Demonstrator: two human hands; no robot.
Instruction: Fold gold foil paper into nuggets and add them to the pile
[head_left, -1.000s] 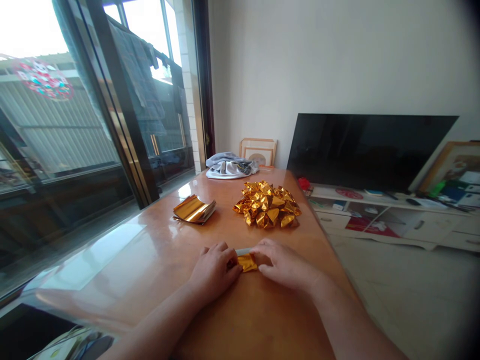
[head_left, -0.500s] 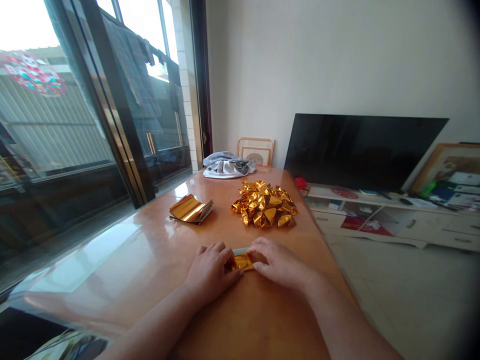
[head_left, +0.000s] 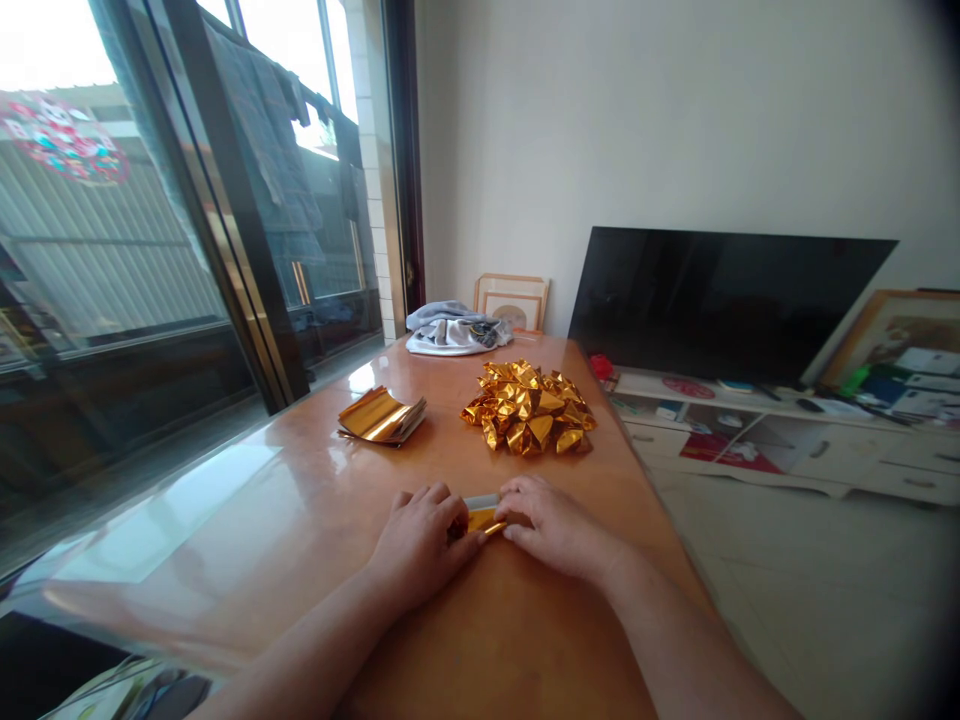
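Between my left hand (head_left: 420, 545) and my right hand (head_left: 551, 525) is a small folded piece of gold foil (head_left: 480, 520), with a white or silvery edge showing at its far side. Both hands press and pinch it against the glossy orange-brown table (head_left: 300, 520), and my fingers hide much of it. Farther away, a stack of gold foil sheets (head_left: 381, 416) lies left of centre. A heap of crumpled or folded gold foil pieces (head_left: 529, 408) lies to its right.
A crumpled grey-white cloth (head_left: 456, 332) and a framed picture (head_left: 512, 303) stand at the far end of the table. A sliding glass door (head_left: 225, 250) runs along the left side. To the right are a large black TV screen (head_left: 720, 300) and a cluttered white cabinet (head_left: 780, 445).
The foil piece between my hands now shows less gold and looks more tightly folded. My fingers have closed in on it. The view has shifted slightly.
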